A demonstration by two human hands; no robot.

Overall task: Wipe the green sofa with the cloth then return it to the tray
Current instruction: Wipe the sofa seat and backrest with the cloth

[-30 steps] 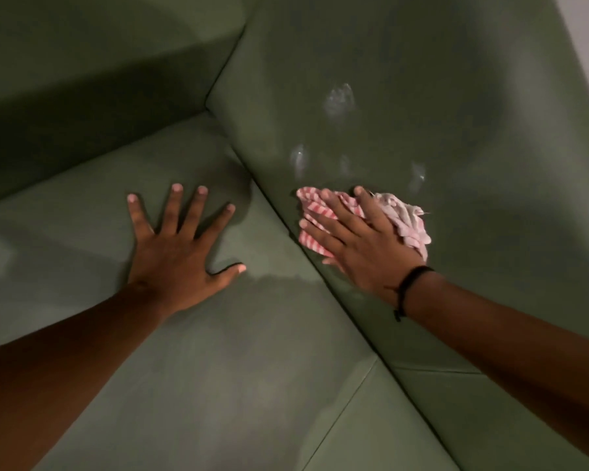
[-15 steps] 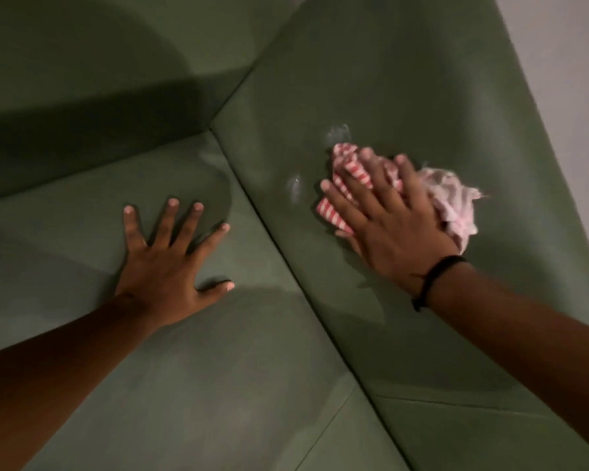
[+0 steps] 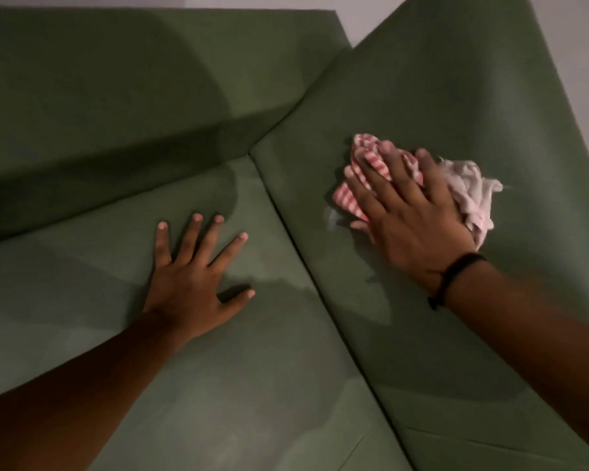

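Green upholstery is lying under both hands, one flat on the seat and one pressing a cloth.

The left hand [image 3: 193, 283] is resting palm down on the green sofa [image 3: 82, 300] seat, fingers spread wide and holding nothing, forearm reaching in from the lower left. The right hand [image 3: 412, 219] is pressing the bunched pink-striped cloth [image 3: 470, 192] against the backrest, fingers extended flat over it; the cloth's long axis is running left to right.
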